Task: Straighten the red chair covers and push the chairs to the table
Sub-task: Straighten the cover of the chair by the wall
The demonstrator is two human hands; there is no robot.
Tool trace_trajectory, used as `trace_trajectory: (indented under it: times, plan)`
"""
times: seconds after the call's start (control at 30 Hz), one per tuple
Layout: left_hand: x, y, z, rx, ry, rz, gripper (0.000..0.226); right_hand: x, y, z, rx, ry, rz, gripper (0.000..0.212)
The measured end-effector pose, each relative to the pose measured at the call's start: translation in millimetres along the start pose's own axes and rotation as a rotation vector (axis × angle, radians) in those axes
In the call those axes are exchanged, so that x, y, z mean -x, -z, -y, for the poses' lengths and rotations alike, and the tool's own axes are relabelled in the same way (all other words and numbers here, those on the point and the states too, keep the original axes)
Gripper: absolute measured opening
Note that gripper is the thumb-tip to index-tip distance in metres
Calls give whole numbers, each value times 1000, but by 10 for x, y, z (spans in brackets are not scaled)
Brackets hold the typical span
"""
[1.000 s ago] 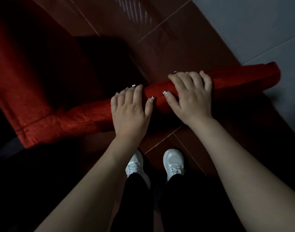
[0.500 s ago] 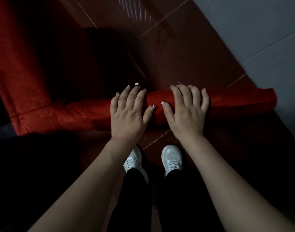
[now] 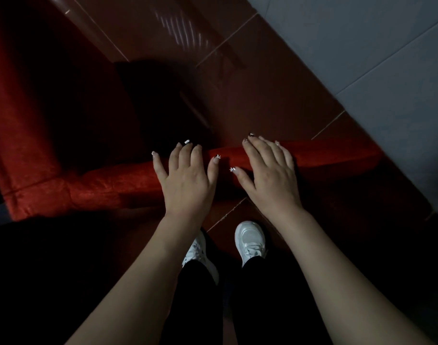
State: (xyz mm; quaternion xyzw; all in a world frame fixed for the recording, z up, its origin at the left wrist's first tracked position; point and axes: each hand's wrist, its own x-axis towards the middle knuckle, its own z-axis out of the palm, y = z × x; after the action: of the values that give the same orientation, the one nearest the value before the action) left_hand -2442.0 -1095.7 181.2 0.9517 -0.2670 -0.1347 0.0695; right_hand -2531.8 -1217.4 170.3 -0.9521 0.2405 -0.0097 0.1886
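As seen from above, red textured fabric chair cover [image 3: 108, 188] drawn over the chair's top rail, spanning 9 to 3 o'clock across mid-frame. Left hand [image 3: 185, 180] and right hand [image 3: 270, 175] side by side over the rail, fingers straight and spread, gripping nothing; contact with the cloth not certain. Judged soft, light, liable to slide and bunch on the frame. Best pinched at the corners for smoothing, pushed at the stiff rail beneath for moving the chair.

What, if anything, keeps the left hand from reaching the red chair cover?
Likely nothing, so yes: the left hand is spread open right over the red chair cover, with nothing between them.
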Motion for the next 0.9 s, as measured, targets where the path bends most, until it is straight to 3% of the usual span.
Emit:
trace_trajectory:
  times: [0.2, 0.67, 0.9]
  plan:
    - [-55, 43, -325, 83, -58, 67, 58, -14, 219, -202, -59, -64, -110, 39]
    - [-149, -126, -1339, 153, -206, 112, 59, 195, 561, -1126, -94, -308, -187, 44]
    - [-101, -228, -1722, 183, -265, 121, 59, 308, 549, -1441, -580, -546, -181, 51]
